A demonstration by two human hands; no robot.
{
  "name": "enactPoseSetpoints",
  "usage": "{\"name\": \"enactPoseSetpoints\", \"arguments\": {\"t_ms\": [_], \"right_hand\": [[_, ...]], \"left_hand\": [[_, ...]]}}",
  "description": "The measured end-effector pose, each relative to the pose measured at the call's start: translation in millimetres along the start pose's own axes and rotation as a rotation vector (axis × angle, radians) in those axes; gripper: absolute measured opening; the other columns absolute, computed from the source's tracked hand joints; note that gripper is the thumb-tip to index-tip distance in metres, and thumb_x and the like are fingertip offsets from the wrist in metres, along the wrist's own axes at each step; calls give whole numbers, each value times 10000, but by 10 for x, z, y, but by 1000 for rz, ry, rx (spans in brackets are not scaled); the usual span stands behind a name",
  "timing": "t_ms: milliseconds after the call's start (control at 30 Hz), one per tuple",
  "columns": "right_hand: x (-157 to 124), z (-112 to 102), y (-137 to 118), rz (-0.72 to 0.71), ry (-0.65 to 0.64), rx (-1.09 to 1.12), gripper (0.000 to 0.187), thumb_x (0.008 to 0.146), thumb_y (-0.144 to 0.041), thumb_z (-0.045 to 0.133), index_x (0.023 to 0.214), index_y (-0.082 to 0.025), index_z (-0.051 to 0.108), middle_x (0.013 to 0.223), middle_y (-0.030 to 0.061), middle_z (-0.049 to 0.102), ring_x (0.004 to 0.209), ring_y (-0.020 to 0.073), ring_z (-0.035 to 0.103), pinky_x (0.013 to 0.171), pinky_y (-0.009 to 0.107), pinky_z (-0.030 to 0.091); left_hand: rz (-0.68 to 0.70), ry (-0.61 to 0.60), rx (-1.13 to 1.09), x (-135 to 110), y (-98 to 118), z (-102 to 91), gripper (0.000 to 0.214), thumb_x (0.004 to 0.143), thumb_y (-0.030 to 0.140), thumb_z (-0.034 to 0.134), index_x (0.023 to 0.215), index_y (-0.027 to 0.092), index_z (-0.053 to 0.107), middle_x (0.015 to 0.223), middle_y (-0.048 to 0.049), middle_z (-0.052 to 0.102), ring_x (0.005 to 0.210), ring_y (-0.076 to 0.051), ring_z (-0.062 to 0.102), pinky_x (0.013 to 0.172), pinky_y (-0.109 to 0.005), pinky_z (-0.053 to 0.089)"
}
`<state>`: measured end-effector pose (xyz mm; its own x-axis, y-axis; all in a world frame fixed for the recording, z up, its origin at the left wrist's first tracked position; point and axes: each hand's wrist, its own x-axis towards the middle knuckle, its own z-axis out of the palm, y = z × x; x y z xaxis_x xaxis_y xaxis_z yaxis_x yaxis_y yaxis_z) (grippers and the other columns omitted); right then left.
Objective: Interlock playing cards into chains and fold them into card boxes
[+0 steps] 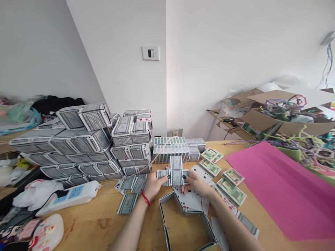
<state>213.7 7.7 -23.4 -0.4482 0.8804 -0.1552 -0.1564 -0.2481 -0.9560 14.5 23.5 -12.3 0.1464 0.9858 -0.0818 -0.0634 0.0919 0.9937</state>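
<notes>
In the head view, both hands work at the middle of a wooden table, just in front of the person. The left hand, with a red string around the wrist, is closed on the left arm of a cross-shaped card piece, which is made of grey-backed card blocks. The thumb lies on top and the fingers are under it. The right hand grips the right arm of the same piece, and its dark-painted fingertips press on the top side. The piece is held between the two hands, just above the table and near its far side. Under the right hand some face-up cards lie spread, touching a card frame, an open band of cards that stands on its edge close to the person. To the left of the left hand, loose face-down cards lie flat. Behind them a big pile of card bricks rises against the wall, and a lower row of bricks stands just behind the held piece. On the right lie green-patterned packs, beside a pink sheet. A white power strip lies at the left, well apart from the hands.
</notes>
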Motion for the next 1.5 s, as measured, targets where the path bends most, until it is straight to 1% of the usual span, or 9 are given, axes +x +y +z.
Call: {"name": "enactPoseSetpoints", "arguments": {"t_ms": [200,367,467,600,833,1000,1133,1267,1500], "right_hand": [[5,8,15,10,-3,86,340,721,-441,594,803,-229,341,689,-36,582,569,142,631,532,285,503],[8,23,10,-15,-6,114,331,733,-422,592,813,-231,334,684,-51,576,536,121,619,511,263,500],[14,53,-11,-35,17,58,335,755,-475,562,838,-227,353,671,-52,571,502,113,610,465,243,491],[39,79,-22,-69,109,-55,405,706,-535,589,823,-213,372,621,-54,561,445,120,598,373,213,442],[35,30,-18,-103,189,-122,418,707,-561,564,797,-210,357,572,-56,574,423,139,609,354,217,433],[42,31,5,-125,193,-187,388,745,-548,524,801,-217,330,527,-67,565,405,147,605,348,222,436],[48,35,24,-148,212,-234,352,785,-526,486,801,-225,304,470,-90,527,372,138,577,327,210,407],[34,53,2,-153,213,-278,334,802,-520,458,810,-228,295,436,-101,505,343,127,545,311,198,376],[7,99,-52,-135,202,-256,338,793,-517,471,815,-227,298,431,-116,467,334,118,531,295,184,353]], "left_hand": [[8,-8,0,5,2,3,239,576,278,715,761,131,680,808,-65,715,768,-222,635,722,-311,477],[21,-11,16,10,9,9,237,585,281,707,767,132,680,810,-64,714,779,-222,632,728,-308,473],[9,-18,9,8,5,8,241,595,296,704,770,132,679,820,-70,712,784,-224,631,734,-315,474],[-11,5,-22,7,-18,-5,261,592,312,710,783,139,669,839,-69,709,799,-225,634,736,-310,475],[-32,-47,-60,24,-17,-14,315,617,344,708,852,138,669,936,-97,703,879,-246,627,786,-328,470],[-13,-79,-44,37,-32,-17,317,647,354,688,882,142,670,938,-90,703,907,-252,619,827,-348,458],[1,-114,-25,56,-85,-26,311,683,354,659,912,144,664,982,-94,691,927,-255,613,852,-363,443],[55,-111,34,59,-107,-24,336,723,369,621,977,151,645,1040,-86,671,998,-246,582,887,-344,415],[109,-96,130,14,-51,-14,378,744,442,570,973,148,632,1025,-74,670,1024,-250,562,913,-338,387]]}}
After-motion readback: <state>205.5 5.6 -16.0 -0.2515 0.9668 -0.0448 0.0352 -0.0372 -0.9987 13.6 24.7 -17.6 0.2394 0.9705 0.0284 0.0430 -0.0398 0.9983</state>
